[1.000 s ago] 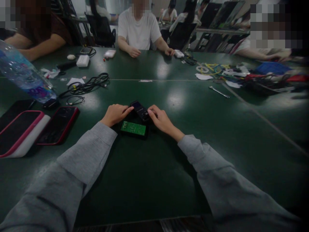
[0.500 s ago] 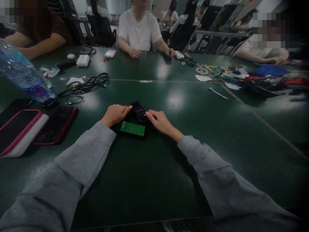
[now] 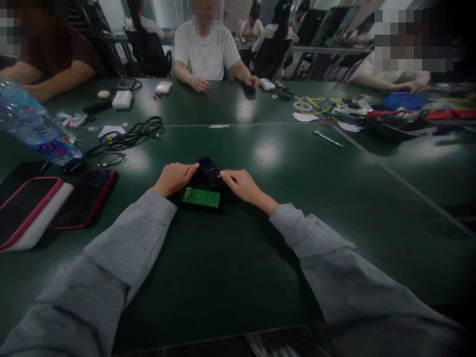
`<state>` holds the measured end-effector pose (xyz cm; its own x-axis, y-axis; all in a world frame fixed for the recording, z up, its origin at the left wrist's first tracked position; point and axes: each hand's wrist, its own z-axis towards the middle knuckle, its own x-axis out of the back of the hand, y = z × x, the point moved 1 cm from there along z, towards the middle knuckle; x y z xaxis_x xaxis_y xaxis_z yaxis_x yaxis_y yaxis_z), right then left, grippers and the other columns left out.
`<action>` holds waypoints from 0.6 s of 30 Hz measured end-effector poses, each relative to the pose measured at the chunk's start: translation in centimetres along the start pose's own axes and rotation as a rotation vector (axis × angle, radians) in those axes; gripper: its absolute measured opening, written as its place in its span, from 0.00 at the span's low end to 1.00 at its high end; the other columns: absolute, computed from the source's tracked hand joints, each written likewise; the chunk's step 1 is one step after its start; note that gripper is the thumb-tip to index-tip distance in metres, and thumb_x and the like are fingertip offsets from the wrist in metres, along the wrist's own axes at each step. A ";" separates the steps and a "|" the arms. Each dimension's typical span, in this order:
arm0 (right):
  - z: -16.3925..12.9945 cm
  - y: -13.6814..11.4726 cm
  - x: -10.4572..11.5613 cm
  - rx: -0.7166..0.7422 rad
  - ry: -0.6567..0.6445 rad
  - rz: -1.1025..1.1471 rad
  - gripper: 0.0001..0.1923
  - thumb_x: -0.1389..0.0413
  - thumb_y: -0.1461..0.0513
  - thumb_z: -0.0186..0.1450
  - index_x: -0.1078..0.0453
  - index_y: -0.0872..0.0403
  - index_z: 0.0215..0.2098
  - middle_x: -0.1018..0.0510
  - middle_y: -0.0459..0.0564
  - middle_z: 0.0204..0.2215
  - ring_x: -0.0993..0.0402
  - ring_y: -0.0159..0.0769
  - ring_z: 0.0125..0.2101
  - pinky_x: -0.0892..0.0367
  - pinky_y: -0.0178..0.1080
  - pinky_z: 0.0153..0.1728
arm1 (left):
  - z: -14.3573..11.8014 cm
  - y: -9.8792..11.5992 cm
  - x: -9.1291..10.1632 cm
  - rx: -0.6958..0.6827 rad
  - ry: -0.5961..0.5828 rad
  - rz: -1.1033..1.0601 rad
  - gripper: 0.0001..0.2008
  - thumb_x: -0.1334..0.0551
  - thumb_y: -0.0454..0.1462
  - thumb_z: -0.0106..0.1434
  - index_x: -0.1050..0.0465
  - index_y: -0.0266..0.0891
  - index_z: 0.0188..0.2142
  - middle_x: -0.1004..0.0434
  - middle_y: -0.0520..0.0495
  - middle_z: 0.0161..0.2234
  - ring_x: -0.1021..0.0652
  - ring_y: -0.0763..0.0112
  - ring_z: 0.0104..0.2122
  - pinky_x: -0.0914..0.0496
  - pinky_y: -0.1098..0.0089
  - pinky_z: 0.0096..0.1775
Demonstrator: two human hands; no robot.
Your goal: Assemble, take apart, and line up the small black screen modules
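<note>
1. The board (image 3: 201,197), a small green circuit board in a dark tray, lies flat on the desk (image 3: 230,277) and serves as the landmark here.
2. The remote (image 3: 209,171), a small black device, lies just behind the board, tilted, with its near end touching or overlapping the board's far right corner.
3. The left hand (image 3: 172,178) rests on the desk just left of and behind the board, fingers loosely curled and grasping nothing; its fingertips (image 3: 193,168) touch the remote's left edge.
4. The right hand (image 3: 241,184) rests just right of the board, released and flat, with its fingertips (image 3: 224,175) on the remote's right side.
5. Both arms wear grey sleeves that run back from the board toward the camera.
6. Well left of the board lies a red-edged phone (image 3: 84,197), and beyond it a pink-edged phone (image 3: 26,208) on a white block.
7. Behind those, far left of the board, a plastic bottle (image 3: 33,126) lies tilted.
8. Left and behind the board, a black cable (image 3: 132,134) is coiled on the desk.
9. Right and well behind the board lies a wrench (image 3: 327,139), with a heap of coloured wires (image 3: 372,111) beyond it.
10. Straight behind the board, at the far edge of the desk, a person in a white shirt (image 3: 206,49) sits with both hands on the desk.
</note>
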<state>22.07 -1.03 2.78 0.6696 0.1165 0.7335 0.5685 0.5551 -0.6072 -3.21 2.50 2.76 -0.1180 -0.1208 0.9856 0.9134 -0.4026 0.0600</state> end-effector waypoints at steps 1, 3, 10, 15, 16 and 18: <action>0.0 0.0 0.0 -0.002 0.004 -0.007 0.29 0.60 0.44 0.76 0.33 0.53 0.29 0.29 0.44 0.24 0.35 0.31 0.24 0.48 0.36 0.29 | 0.0 0.0 0.0 0.002 0.003 -0.002 0.41 0.68 0.56 0.73 0.18 0.40 0.41 0.16 0.38 0.35 0.19 0.60 0.33 0.36 0.66 0.31; 0.0 0.0 -0.1 -0.003 0.008 -0.019 0.30 0.61 0.44 0.76 0.33 0.53 0.28 0.28 0.44 0.24 0.35 0.31 0.24 0.48 0.36 0.29 | -0.1 0.0 0.0 0.001 0.007 -0.004 0.41 0.68 0.56 0.73 0.18 0.40 0.41 0.16 0.37 0.36 0.19 0.60 0.33 0.35 0.66 0.31; 0.0 -0.1 -0.2 -0.009 0.008 -0.056 0.31 0.62 0.43 0.76 0.28 0.52 0.33 0.25 0.46 0.27 0.32 0.32 0.26 0.47 0.36 0.30 | -0.2 0.1 0.2 0.012 -0.011 0.018 0.40 0.67 0.54 0.74 0.18 0.39 0.41 0.16 0.36 0.37 0.18 0.57 0.35 0.36 0.65 0.32; 0.0 -0.1 -0.2 -0.011 0.004 -0.071 0.32 0.63 0.42 0.76 0.26 0.52 0.35 0.24 0.47 0.28 0.32 0.34 0.26 0.47 0.37 0.30 | -0.2 0.3 0.4 0.022 -0.014 0.019 0.39 0.66 0.54 0.74 0.18 0.40 0.41 0.16 0.37 0.37 0.18 0.58 0.35 0.35 0.66 0.32; 0.0 -0.1 -0.2 -0.013 0.001 -0.071 0.33 0.63 0.42 0.76 0.26 0.52 0.36 0.24 0.48 0.28 0.32 0.34 0.26 0.47 0.37 0.30 | -0.2 0.3 0.5 0.018 -0.014 0.021 0.39 0.67 0.54 0.74 0.19 0.39 0.41 0.16 0.37 0.37 0.18 0.59 0.35 0.35 0.67 0.32; 0.0 -0.1 -0.2 -0.016 0.000 -0.067 0.33 0.63 0.42 0.76 0.25 0.52 0.36 0.24 0.48 0.28 0.32 0.34 0.26 0.47 0.37 0.30 | -0.3 0.4 0.5 0.012 -0.015 0.025 0.40 0.67 0.53 0.74 0.19 0.38 0.40 0.16 0.37 0.37 0.18 0.61 0.34 0.35 0.67 0.32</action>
<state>21.85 -1.10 2.69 0.6296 0.0792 0.7729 0.6199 0.5486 -0.5611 -3.02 2.02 3.22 -0.0889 -0.1168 0.9892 0.9205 -0.3890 0.0368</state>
